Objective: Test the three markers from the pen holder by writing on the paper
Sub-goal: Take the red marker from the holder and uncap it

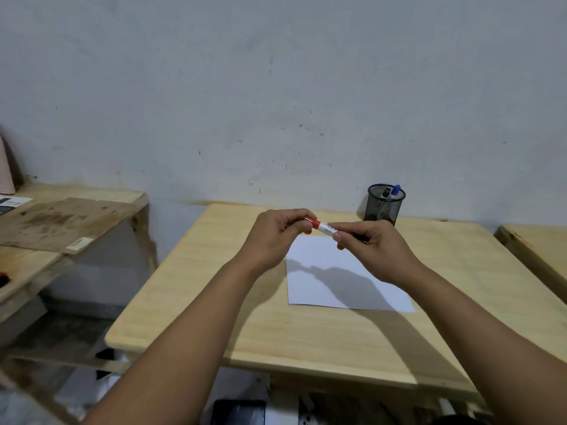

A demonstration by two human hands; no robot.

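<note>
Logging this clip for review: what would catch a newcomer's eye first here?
Both hands meet above the white paper, the left hand on the red cap end of a red marker and the right hand on its white barrel. Behind, a black mesh pen holder stands at the table's far edge.

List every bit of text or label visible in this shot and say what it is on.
Nothing here can be read.
Red marker, held in both hands: dark print on its white barrel, too small to read.
Sticker on the wooden board at left: print blurred.
Leaflet at the far left edge: print too small.
Paper on the table: blank.
</note>
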